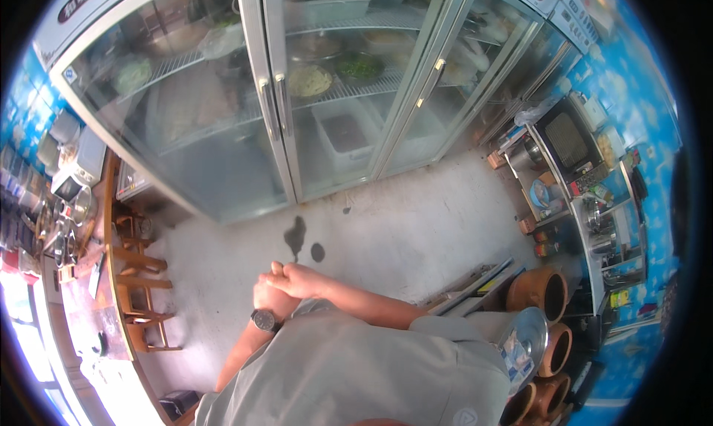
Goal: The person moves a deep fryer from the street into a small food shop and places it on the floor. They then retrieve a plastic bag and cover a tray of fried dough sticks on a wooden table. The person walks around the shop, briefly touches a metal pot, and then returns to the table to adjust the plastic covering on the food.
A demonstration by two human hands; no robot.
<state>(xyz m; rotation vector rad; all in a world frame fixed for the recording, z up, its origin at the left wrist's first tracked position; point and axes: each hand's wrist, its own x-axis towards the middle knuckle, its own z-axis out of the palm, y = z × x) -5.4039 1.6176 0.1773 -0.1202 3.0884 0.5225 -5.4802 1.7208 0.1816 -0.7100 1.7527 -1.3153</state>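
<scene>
My left hand (pixel 270 299), with a dark-faced watch (pixel 264 320) on its wrist, is clasped with my right hand (pixel 298 279) in front of my grey shirt (pixel 356 364). The right hand lies over the left, its fingers closed around it; some fingers of both are hidden. No object shows in either hand. Beyond them stands a tall glass-door refrigerator (pixel 267 164), its doors closed. Behind the glass are a bowl of pale food (pixel 310 81), a bowl of chopped greens (pixel 359 68) and a white plastic tub (pixel 345 133).
Dark wet spots (pixel 295 236) mark the grey floor (pixel 223 275). On the left are wooden stools (pixel 142 284) and a table (pixel 83 314) bearing a knife (pixel 96 275). To the right stand clay pots (pixel 537 295), a metal lid (pixel 526 337) and a shelf unit with a microwave (pixel 565 139).
</scene>
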